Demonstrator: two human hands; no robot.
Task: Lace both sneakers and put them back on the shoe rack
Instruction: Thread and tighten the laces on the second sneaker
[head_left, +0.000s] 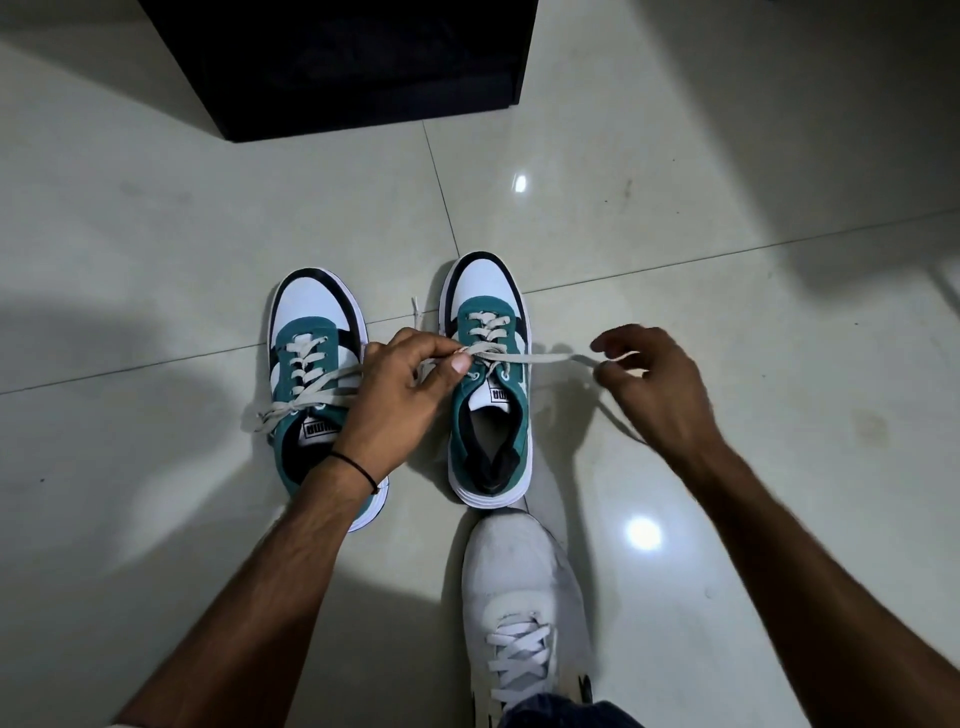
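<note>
Two teal, white and black sneakers stand side by side on the tiled floor, toes pointing away from me. The left sneaker (311, 332) has its lace crossed through the eyelets, loose ends trailing off its left side. Over the right sneaker (488, 415), my left hand (400, 395) pinches the grey lace (540, 358) at the upper eyelets. The lace runs taut to the right, where my right hand (649, 384) pinches its far end between thumb and fingers. Another lace end pokes up between the shoes.
A dark shoe rack (353, 67) stands on the floor at the top of the view. My own white sneaker (519, 597) is planted just behind the right teal sneaker. Glossy pale tiles (156, 234) surround everything.
</note>
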